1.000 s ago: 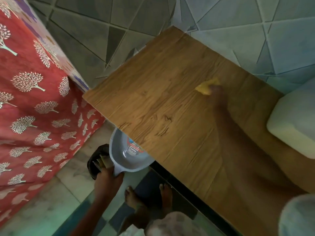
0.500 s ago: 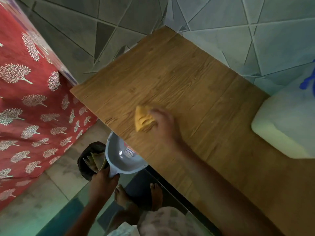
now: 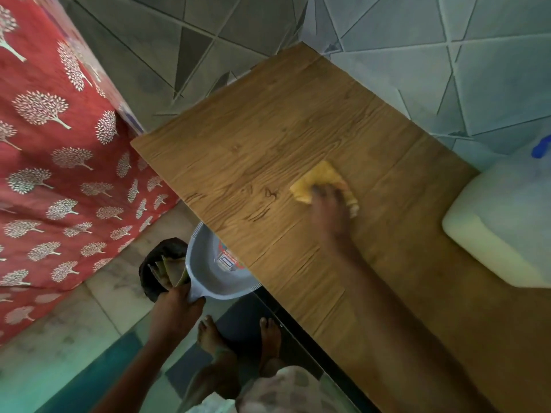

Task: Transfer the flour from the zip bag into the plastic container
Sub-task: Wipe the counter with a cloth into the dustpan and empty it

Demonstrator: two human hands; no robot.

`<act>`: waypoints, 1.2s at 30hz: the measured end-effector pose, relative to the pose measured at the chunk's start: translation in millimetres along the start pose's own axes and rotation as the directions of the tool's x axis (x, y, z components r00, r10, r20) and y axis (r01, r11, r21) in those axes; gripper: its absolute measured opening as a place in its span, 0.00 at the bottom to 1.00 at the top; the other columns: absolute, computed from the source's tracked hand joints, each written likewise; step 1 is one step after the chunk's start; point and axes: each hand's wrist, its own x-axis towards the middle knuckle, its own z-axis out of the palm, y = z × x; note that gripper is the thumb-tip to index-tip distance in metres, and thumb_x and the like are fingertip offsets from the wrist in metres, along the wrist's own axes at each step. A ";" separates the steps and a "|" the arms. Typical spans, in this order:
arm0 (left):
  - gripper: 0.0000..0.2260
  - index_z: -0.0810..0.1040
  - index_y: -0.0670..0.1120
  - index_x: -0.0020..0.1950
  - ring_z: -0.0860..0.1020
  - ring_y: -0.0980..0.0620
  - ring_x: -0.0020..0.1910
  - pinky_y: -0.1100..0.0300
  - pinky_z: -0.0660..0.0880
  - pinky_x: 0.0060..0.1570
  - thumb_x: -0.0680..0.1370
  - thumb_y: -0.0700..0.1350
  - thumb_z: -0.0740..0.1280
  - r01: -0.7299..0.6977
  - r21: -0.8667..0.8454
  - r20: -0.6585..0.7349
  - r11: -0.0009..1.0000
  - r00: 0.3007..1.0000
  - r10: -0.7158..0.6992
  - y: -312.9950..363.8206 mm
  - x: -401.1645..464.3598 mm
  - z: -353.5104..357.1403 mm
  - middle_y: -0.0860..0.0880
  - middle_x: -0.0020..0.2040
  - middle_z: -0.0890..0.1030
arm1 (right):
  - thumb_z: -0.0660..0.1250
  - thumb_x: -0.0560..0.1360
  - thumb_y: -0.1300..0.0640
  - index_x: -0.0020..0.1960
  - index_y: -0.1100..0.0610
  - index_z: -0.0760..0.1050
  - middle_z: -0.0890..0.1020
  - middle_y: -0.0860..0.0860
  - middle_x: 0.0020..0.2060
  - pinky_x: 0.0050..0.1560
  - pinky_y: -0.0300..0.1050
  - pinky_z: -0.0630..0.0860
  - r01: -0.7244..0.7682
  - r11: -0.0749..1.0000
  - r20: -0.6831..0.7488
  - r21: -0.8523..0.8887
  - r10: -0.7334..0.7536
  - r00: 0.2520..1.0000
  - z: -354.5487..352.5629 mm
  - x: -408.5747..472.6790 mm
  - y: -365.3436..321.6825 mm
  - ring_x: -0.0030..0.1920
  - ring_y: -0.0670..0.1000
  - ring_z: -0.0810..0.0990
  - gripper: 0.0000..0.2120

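Since half a second ago, the right hand (image 3: 329,208) has slid the yellow cloth (image 3: 323,186) away from the near left edge of the wooden tabletop (image 3: 253,144) toward its middle and right, closer to the plastic container (image 3: 501,231). That hand lies on top of the cloth with its fingers curled over it, pressing it flat against the wood; the hand is blurred, so the exact finger positions are unclear. The cloth is crumpled, and its corners stick out beyond the fingers on the far side and at the right. The left hand (image 3: 176,308) is below the table's near edge, gripping the handle of a grey dustpan (image 3: 220,269) whose scoop sits partly under the table's edge; a red and white label shows inside the pan. Just left of the dustpan, touching it, is a dark bin (image 3: 155,263) with folded paper or card scraps poking out. The plastic container, pale and translucent with whitish contents, stands at the right end of the tabletop against the tiled wall (image 3: 447,70), and something blue shows at its top right. No zip bag can be made out. A red cloth with white tree prints (image 3: 59,174) hangs at the left. Two bare feet (image 3: 235,338) stand on the floor below.
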 end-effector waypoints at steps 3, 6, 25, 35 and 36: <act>0.05 0.82 0.42 0.47 0.75 0.51 0.29 0.63 0.64 0.27 0.73 0.40 0.74 -0.018 -0.038 -0.013 0.999 1.000 0.018 5.0 -9.7 2.1 0.46 0.35 0.82 | 0.70 0.69 0.55 0.57 0.54 0.79 0.80 0.58 0.55 0.47 0.54 0.81 0.358 0.931 0.068 0.075 -0.363 0.929 13.9 -86.0 -84.7 0.54 0.63 0.81 0.16; 0.06 0.79 0.49 0.44 0.72 0.60 0.28 0.64 0.67 0.27 0.74 0.40 0.74 -0.046 -0.070 -0.019 0.996 0.999 0.045 6.3 -15.3 6.1 0.54 0.33 0.77 | 0.67 0.72 0.64 0.66 0.55 0.75 0.74 0.58 0.66 0.56 0.58 0.79 0.471 0.850 0.201 0.234 -0.517 0.832 5.7 -119.6 -117.7 0.65 0.61 0.75 0.22; 0.05 0.83 0.40 0.45 0.82 0.38 0.38 0.60 0.66 0.31 0.72 0.41 0.74 -0.003 -0.005 -0.035 1.000 0.999 0.003 10.7 -33.6 24.2 0.42 0.38 0.84 | 0.59 0.73 0.61 0.59 0.60 0.78 0.79 0.64 0.55 0.49 0.58 0.79 -0.001 1.000 -0.173 -0.014 -0.002 0.985 7.5 -31.7 51.0 0.52 0.67 0.79 0.17; 0.04 0.80 0.43 0.41 0.74 0.53 0.31 0.67 0.63 0.28 0.73 0.41 0.74 -0.001 -0.046 0.001 0.999 1.000 0.001 17.9 -64.9 39.1 0.49 0.35 0.79 | 0.71 0.65 0.66 0.56 0.59 0.80 0.81 0.60 0.57 0.46 0.51 0.83 0.555 0.764 -0.130 0.329 -0.545 0.828 16.6 -153.3 -63.6 0.53 0.60 0.83 0.20; 0.04 0.81 0.42 0.41 0.76 0.50 0.31 0.65 0.64 0.28 0.73 0.40 0.74 0.006 -0.061 0.013 0.998 1.000 -0.005 19.3 -67.4 39.7 0.48 0.35 0.80 | 0.71 0.65 0.66 0.57 0.59 0.80 0.81 0.59 0.58 0.49 0.50 0.83 0.550 0.771 -0.169 0.322 -0.525 0.834 10.7 -143.2 -47.2 0.54 0.59 0.82 0.20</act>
